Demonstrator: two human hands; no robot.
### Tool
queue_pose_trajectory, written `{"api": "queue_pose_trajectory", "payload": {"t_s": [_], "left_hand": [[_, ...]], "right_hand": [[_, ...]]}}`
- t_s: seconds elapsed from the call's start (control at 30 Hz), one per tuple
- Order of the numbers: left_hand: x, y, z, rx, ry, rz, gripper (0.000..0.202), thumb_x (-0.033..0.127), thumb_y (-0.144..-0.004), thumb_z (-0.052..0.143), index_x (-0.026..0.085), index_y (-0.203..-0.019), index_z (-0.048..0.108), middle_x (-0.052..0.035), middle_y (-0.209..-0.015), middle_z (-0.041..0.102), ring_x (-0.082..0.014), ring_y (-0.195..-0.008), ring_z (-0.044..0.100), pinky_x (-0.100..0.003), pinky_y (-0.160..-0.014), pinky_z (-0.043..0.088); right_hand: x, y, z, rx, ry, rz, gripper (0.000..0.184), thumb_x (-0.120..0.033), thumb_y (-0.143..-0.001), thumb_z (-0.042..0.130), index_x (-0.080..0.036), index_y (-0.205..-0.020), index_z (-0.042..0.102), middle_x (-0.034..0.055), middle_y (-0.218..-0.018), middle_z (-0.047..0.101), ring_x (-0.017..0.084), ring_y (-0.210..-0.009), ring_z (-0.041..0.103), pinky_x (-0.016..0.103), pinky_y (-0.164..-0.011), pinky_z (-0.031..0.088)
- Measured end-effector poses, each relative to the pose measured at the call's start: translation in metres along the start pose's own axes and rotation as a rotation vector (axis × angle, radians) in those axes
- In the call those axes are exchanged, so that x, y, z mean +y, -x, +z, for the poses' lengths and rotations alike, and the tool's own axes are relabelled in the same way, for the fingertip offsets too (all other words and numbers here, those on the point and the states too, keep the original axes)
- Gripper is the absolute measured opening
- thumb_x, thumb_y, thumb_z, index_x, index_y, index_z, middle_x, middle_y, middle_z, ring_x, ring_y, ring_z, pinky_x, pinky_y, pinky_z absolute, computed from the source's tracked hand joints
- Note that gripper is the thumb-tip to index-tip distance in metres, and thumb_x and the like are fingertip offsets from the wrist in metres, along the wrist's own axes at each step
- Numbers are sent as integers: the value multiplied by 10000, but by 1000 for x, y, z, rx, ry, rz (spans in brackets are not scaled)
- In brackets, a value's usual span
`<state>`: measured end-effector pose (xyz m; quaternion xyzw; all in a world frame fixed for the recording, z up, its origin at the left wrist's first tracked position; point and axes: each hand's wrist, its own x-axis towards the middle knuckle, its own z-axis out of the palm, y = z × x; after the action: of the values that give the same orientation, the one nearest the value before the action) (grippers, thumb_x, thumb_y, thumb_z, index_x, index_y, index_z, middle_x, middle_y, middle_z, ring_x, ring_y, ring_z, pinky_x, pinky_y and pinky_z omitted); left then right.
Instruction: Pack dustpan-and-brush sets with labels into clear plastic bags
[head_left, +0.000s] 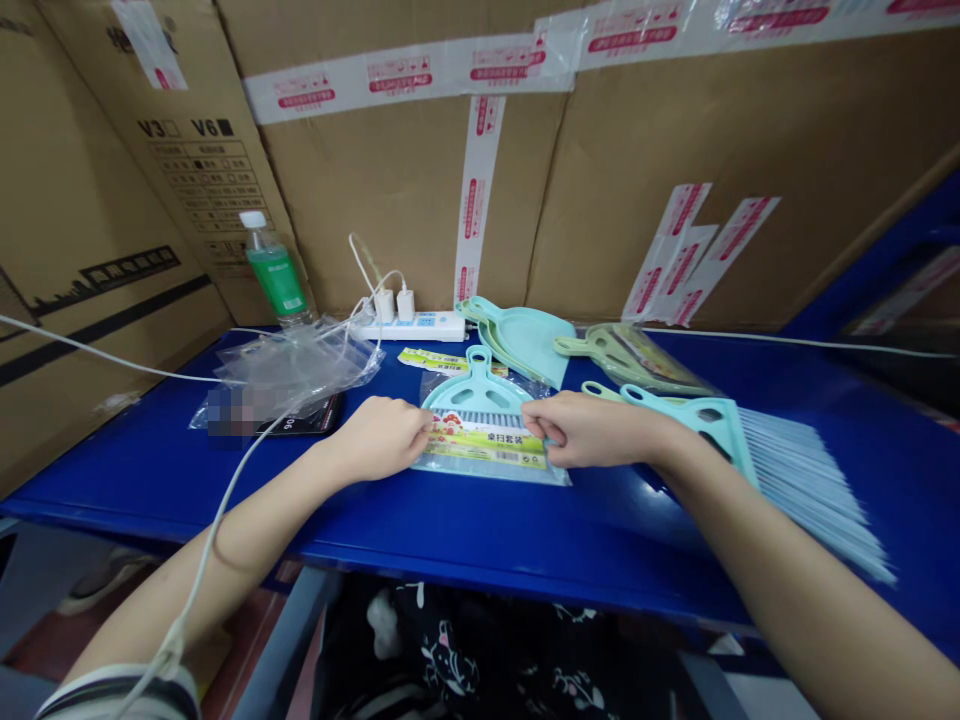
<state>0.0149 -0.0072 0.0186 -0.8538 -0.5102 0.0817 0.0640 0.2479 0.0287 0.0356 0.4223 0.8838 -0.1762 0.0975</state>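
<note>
A clear plastic bag [487, 440] holding a teal mini dustpan and brush set with a colourful label lies on the blue shelf [465, 530]. My left hand [382, 437] pinches the bag's left edge, fingers closed. My right hand [592, 428] pinches the bag's right edge the same way. Both hands rest low on the shelf surface.
Loose teal dustpans [525, 335] and a packed set [637, 358] lie behind the bag. Teal brushes [787, 460] sit under my right forearm. A pile of clear bags [292, 365], a green bottle [276, 270] and a white power strip [412, 322] are at left. Cardboard boxes wall the back.
</note>
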Motion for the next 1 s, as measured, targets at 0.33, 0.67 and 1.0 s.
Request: {"api": "queue_pose_trajectory", "payload": {"t_s": [0.33, 0.67, 1.0], "left_hand": [[0, 0, 1, -1, -7, -2, 273, 210, -888, 388, 168, -826, 650, -67, -735, 690, -206, -666, 642, -285, -577, 409], [-1, 0, 1, 33, 8, 11, 274, 203, -871, 386, 169, -754, 632, -58, -674, 662, -190, -635, 627, -278, -558, 393], [0, 0, 1, 1, 6, 2, 270, 218, -894, 404, 167, -759, 632, -60, -692, 672, -201, -644, 625, -285, -540, 343]], "right_hand": [[-3, 1, -2, -9, 10, 13, 319, -3, -582, 507, -244, -660, 313, -59, -605, 427, 131, -577, 409, 254, -557, 275], [-1, 0, 0, 12, 7, -9, 300, -27, -565, 495, -244, -660, 311, -57, -592, 431, 136, -566, 407, 255, -549, 265], [-3, 1, -2, -13, -2, 22, 322, 3, -584, 502, -244, -667, 312, -58, -609, 433, 132, -575, 408, 261, -559, 264]]}}
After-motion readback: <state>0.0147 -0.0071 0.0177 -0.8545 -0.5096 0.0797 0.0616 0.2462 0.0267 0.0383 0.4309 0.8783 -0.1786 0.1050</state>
